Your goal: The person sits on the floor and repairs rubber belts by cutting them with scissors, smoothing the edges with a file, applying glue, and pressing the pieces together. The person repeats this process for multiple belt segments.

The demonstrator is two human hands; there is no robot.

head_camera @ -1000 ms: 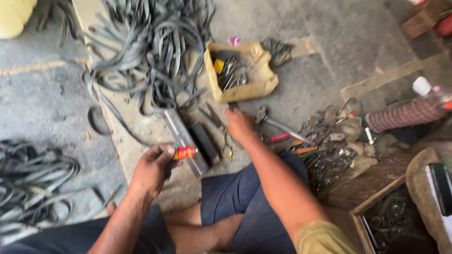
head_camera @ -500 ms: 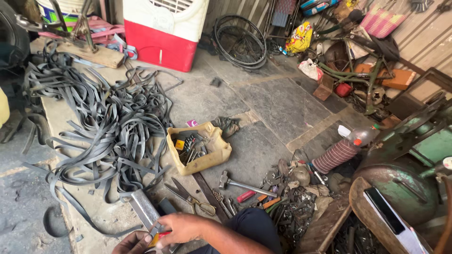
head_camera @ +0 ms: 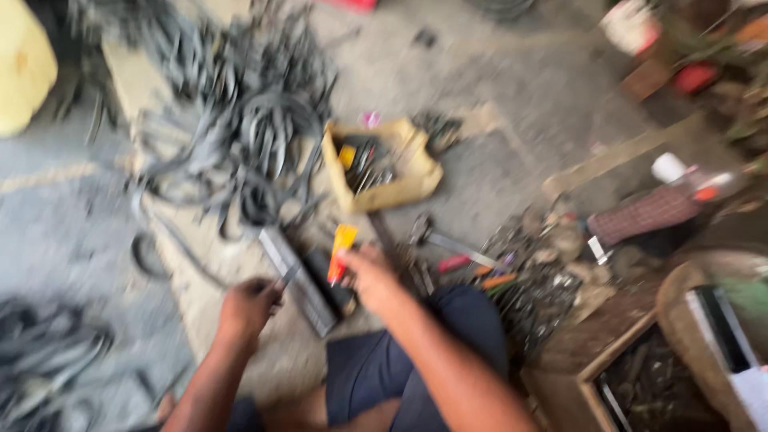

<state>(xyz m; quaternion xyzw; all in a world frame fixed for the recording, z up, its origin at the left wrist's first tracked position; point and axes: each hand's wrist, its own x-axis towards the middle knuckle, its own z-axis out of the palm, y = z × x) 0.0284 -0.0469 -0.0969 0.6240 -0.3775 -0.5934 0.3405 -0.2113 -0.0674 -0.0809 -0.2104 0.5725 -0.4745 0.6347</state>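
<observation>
The picture is blurred by motion. My right hand (head_camera: 370, 274) grips a small yellow and red tube (head_camera: 342, 250), its end pointing up and away from me. My left hand (head_camera: 248, 308) is closed around the near end of a thin metal tool that rests against a long grey metal bar (head_camera: 292, 276) lying on the floor. A dark block (head_camera: 330, 280) sits beside the bar, between my two hands. My knees in dark shorts are just below.
A yellow tray (head_camera: 416, 172) of small tools lies beyond my right hand. Piles of black rubber strips (head_camera: 240, 136) cover the floor at left. Scattered hand tools and metal scraps (head_camera: 520, 280) lie at right, near a wooden box (head_camera: 640, 376).
The camera has tipped back down to the floor. The tube has passed from my left hand to my right. My left hand now grips a thin tool by the bar.
</observation>
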